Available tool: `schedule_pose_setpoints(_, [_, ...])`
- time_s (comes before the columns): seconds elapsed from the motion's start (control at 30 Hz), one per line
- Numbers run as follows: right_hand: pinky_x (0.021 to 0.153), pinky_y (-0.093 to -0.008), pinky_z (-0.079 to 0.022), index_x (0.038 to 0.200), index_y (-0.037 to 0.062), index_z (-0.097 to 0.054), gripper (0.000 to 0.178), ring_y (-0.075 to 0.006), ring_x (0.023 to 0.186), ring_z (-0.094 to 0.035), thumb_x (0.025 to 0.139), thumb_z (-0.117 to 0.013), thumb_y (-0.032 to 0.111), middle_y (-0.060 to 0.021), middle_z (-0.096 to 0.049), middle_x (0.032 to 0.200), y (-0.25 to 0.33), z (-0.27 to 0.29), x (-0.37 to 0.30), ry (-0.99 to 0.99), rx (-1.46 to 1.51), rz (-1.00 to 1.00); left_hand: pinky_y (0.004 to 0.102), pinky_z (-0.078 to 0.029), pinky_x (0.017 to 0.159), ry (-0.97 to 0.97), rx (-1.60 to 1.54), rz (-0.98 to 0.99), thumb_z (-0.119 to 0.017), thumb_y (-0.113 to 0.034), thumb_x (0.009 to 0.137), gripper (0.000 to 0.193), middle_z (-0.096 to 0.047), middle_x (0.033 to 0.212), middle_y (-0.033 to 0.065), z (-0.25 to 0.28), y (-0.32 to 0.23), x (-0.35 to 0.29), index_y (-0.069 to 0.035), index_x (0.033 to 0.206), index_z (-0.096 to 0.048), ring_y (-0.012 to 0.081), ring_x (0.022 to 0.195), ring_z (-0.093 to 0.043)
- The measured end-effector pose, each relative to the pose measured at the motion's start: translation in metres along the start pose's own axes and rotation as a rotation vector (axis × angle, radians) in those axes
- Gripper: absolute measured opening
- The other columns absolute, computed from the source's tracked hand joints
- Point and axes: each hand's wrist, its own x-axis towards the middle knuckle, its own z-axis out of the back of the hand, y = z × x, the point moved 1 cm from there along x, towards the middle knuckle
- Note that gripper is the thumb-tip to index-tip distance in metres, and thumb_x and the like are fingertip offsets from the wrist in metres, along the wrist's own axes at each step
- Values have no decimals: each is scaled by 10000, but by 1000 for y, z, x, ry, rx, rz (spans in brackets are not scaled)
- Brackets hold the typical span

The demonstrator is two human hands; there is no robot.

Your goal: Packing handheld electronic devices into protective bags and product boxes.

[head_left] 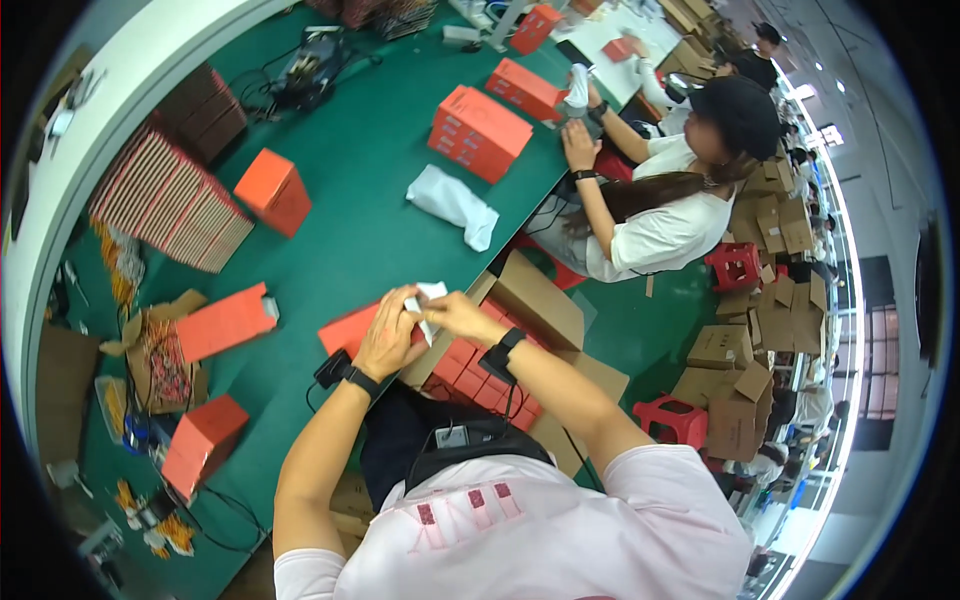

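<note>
A red carton [345, 330] lies at the green table's near edge, partly hidden under my left hand [388, 338]. At its right end a white piece [432, 291] sticks up between my hands; I cannot tell whether it is a box flap or separate paper. The fingers of my left hand bend over that end of the carton and touch the white piece. From the right, my right hand [460, 315] pinches at the same white piece. Below it stands an open cardboard box [540, 295] filled with several red cartons [468, 372].
More red cartons [480, 132] stand on the green table [330, 235], beside a white wrapped bundle [452, 205]. Stacked flat cartons [170, 195] rise at the left. A co-worker [670, 200] sits at the right, handling a white item. A red stool [670, 420] stands on the floor.
</note>
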Motion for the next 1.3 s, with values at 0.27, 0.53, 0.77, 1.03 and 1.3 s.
schedule_pose_setpoints(0.27, [572,-378,-473,787,-20,-718,183,-188,561,-574,780,-690,160,-166,-644,628,-32,-54,15,22,15,-26,584,-301,1155,274,181,201,-856,-186,652,799,-449,1378,175,8,-3,-37,-80,1336,-456,383,1308,-459])
schedule_pose_setpoints(0.53, [541,-367,-492,713,13,-701,183,-244,568,-646,789,-667,175,-186,-664,686,-18,-9,60,-174,-664,364,580,-329,1148,-64,170,211,-854,-246,711,728,-524,1348,223,38,36,-52,-40,1286,-456,405,1282,-497])
schedule_pose_setpoints(0.77, [910,-462,-498,1112,-10,-678,290,-416,1034,-623,887,-627,165,-231,-673,1119,23,-29,45,-270,-509,404,610,-321,1134,-68,239,430,-896,-285,674,712,-519,1359,182,58,23,-83,-73,1177,-438,385,1265,-505])
schedule_pose_setpoints(1.03, [832,-451,-499,1043,-23,-643,206,-380,897,-616,879,-642,103,-195,-645,978,21,-33,60,3,-829,601,627,-328,1114,-128,283,579,-924,-275,633,735,-496,1366,203,50,1,-62,-50,1141,-444,420,1237,-496])
schedule_pose_setpoints(1.3, [667,-491,-487,936,3,-536,68,-428,767,-581,900,-518,58,-221,-581,860,78,-56,28,-183,-465,639,558,-341,1121,-23,243,479,-850,-227,683,730,-533,1252,183,46,29,-58,-60,1304,-504,381,1205,-500])
